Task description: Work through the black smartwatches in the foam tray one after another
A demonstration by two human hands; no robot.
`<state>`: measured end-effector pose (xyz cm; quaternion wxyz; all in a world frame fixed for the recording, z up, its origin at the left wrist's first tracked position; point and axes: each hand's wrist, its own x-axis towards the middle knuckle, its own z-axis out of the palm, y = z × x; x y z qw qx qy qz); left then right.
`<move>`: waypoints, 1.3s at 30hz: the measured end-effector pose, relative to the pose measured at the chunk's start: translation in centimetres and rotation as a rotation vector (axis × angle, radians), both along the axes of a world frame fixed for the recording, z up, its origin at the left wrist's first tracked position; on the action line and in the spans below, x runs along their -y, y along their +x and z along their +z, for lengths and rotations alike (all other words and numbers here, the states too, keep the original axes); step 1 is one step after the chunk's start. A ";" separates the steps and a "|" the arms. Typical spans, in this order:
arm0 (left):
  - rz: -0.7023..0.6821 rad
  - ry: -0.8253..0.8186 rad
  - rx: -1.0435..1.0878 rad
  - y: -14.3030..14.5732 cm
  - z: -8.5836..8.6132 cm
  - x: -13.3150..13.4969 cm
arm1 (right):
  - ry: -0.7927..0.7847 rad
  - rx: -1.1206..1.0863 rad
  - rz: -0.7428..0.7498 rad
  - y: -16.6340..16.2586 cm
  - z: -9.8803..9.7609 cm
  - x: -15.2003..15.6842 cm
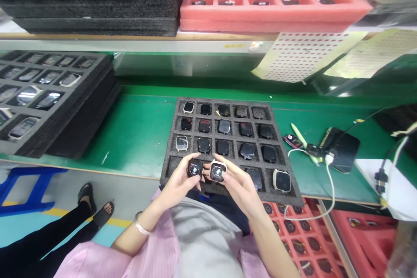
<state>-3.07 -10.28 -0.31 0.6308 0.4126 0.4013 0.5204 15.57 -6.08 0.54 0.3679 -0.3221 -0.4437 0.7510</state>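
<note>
My left hand (pixel 180 180) is closed round a black smartwatch case (pixel 195 168) with its screen lit. In my right hand (pixel 236 180) is a silver-white smartwatch case (pixel 217 170), also lit, with the thumb at its lower right edge. The two watches are held side by side, screens up, over the near edge of a dark grey foam tray (pixel 213 108). Several strapless watch cases lie in the tray's compartments, among them a silver one (pixel 282 181) at the near right corner. My hands hide part of the front row.
Stacked dark foam trays (pixel 97 95) with watches stand at left. A pink foam tray (pixel 276 21) sits on the shelf above. At right lie a black device (pixel 342 150), a white cable (pixel 330 182) and a light green tool (pixel 299 135). Red trays (pixel 309 226) are below; another person's feet (pixel 97 208) show at left.
</note>
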 end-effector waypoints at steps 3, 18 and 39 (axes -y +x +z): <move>-0.015 0.000 0.025 -0.2 0.0 0.0 | -0.036 -0.020 -0.026 -0.1 -0.3 0.0; -0.021 0.014 -0.013 -0.1 -0.1 -0.1 | -0.040 -0.005 -0.074 -0.2 -0.7 0.3; 0.051 -0.042 -0.010 0.2 0.8 -0.2 | 0.012 0.012 -0.081 -0.4 0.3 0.7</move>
